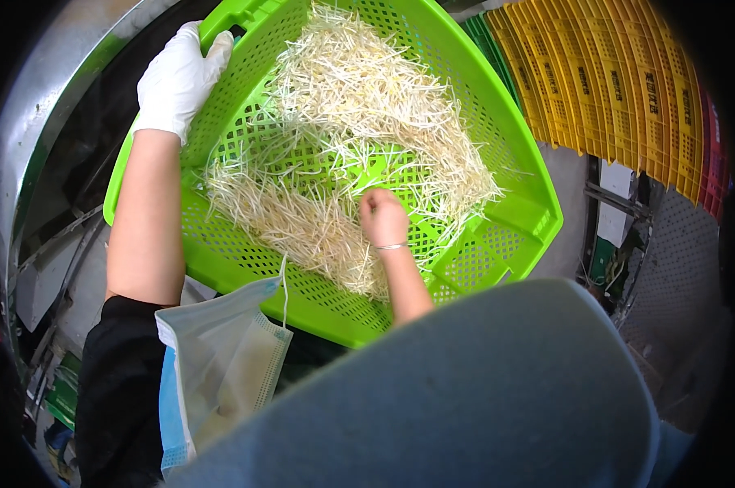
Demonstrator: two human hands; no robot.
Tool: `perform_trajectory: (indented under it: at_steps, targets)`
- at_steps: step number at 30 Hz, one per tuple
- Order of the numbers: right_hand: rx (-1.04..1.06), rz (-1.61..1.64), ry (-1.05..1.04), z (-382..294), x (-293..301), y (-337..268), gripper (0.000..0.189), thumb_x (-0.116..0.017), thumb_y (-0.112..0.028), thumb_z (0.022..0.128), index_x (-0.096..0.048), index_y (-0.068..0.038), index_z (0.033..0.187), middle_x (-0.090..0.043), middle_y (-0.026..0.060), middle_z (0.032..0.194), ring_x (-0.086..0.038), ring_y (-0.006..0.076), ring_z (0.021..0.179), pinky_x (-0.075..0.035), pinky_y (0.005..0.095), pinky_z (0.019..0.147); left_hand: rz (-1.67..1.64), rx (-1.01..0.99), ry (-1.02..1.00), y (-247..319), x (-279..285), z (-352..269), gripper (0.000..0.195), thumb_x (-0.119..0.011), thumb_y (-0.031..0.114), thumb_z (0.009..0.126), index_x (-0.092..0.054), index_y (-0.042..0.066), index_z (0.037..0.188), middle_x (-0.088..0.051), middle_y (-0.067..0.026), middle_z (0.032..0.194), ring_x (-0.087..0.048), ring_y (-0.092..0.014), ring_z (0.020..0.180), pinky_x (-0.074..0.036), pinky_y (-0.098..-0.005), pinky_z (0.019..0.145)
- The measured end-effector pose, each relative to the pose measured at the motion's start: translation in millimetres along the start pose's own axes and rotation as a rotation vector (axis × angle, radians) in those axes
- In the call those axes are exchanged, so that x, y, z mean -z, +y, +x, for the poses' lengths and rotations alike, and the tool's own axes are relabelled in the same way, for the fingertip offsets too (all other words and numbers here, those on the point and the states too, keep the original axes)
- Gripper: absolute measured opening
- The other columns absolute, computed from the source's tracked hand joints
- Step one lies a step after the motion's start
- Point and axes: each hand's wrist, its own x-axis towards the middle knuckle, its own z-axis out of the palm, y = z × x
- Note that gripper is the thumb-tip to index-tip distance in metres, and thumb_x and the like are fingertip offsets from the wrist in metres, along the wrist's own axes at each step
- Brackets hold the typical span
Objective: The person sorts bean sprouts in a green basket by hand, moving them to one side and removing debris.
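A lime-green perforated plastic crate (529,213) lies tilted in the view before me. My left hand (175,82), in a white glove, grips its rim beside the handle slot at the upper left. Bean sprouts lie inside in two heaps: a large pile (379,91) along the far and right sides, and a lower band (300,222) along the near side. Between them the crate floor shows through scattered sprouts. Over that gap is my right hand (384,218), bare, with a thin bangle at the wrist. Its fingers are curled in, and no sprouts show in them.
Yellow plastic crates (593,79) bearing writing stand stacked at the upper right, with a red one (713,158) at their end. A curved metal edge (44,104) runs down the left. A face mask (233,348) and a blurred blue-grey shape (465,384) cover the near part.
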Motion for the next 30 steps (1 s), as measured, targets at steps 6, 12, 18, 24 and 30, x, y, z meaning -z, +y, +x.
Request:
perform_trajectory:
  at_steps: [6,12,18,24,30]
  targets:
    - [-0.222,0.07,0.075,-3.1,30.9,13.8,0.015,-0.062,-0.011,0.071,-0.061,-0.008,0.086,-0.059,0.0082,0.074,-0.057,0.0233,0.064,-0.047,0.0327,0.059,0.022,0.023,-0.024,5.2,2.3,-0.8,0.058,-0.047,0.05,0.081,-0.047,0.004,0.117,-0.06,-0.0193,0.098,-0.057,-0.033,0.092,-0.043,-0.0369,0.079]
    - [-0.017,-0.087,-0.093,2.3,10.6,-13.5,0.018,-0.063,-0.012,0.071,-0.06,-0.01,0.089,-0.058,0.0077,0.075,-0.057,0.024,0.064,-0.046,0.0331,0.058,0.045,0.005,0.038,0.8,-0.7,-1.4,0.051,-0.047,0.046,0.081,-0.051,0.005,0.111,-0.06,-0.018,0.096,-0.057,-0.032,0.09,-0.044,-0.0399,0.077]
    - [0.041,0.044,-0.338,4.7,20.0,-14.6,0.024,-0.059,-0.009,0.075,-0.059,-0.008,0.099,-0.06,0.0098,0.077,-0.058,0.0227,0.062,-0.047,0.0304,0.058,0.047,0.009,0.024,7.2,0.5,-1.5,0.051,-0.046,0.046,0.081,-0.051,0.005,0.111,-0.06,-0.018,0.097,-0.057,-0.032,0.09,-0.044,-0.0395,0.077]
    - [0.007,0.033,0.066,-0.1,9.6,2.1,0.023,-0.06,-0.01,0.075,-0.059,-0.008,0.097,-0.059,0.0082,0.072,-0.055,0.0176,0.056,-0.045,0.0274,0.054,0.03,0.008,-0.009,3.2,0.7,0.6,0.058,-0.047,0.05,0.081,-0.047,0.005,0.117,-0.06,-0.019,0.097,-0.057,-0.033,0.092,-0.043,-0.0369,0.079]
    - [-0.059,0.095,-0.061,3.9,5.7,-23.2,0.006,-0.062,-0.011,0.071,-0.06,-0.01,0.077,-0.058,0.0086,0.07,-0.057,0.0248,0.059,-0.046,0.0341,0.053,0.041,0.009,-0.008,1.7,0.2,0.5,0.057,-0.047,0.049,0.081,-0.047,0.006,0.117,-0.06,-0.0183,0.099,-0.057,-0.032,0.092,-0.043,-0.0364,0.079]
